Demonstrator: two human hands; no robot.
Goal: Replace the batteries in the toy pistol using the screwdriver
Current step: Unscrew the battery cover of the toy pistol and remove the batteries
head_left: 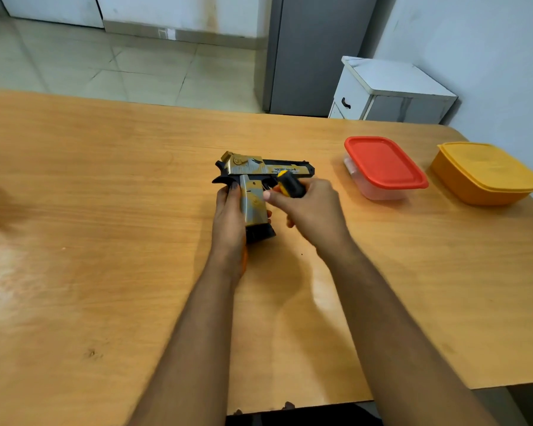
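Home kitchen: fridge, food tubs.

I can read one marking only: dark lettering on the slide of the toy pistol, toward its three-o'clock end, which looks like "DESERT EAGLE". A smaller line beneath it is too blurred for me to read.

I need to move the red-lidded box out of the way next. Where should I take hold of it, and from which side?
Probably grip the red-lidded box across its clear walls just under the lid rim, coming from above on its near-left side. The lid overhangs the base, giving fingers a ledge. The yellow box stands apart to its right, so it shouldn't obstruct.
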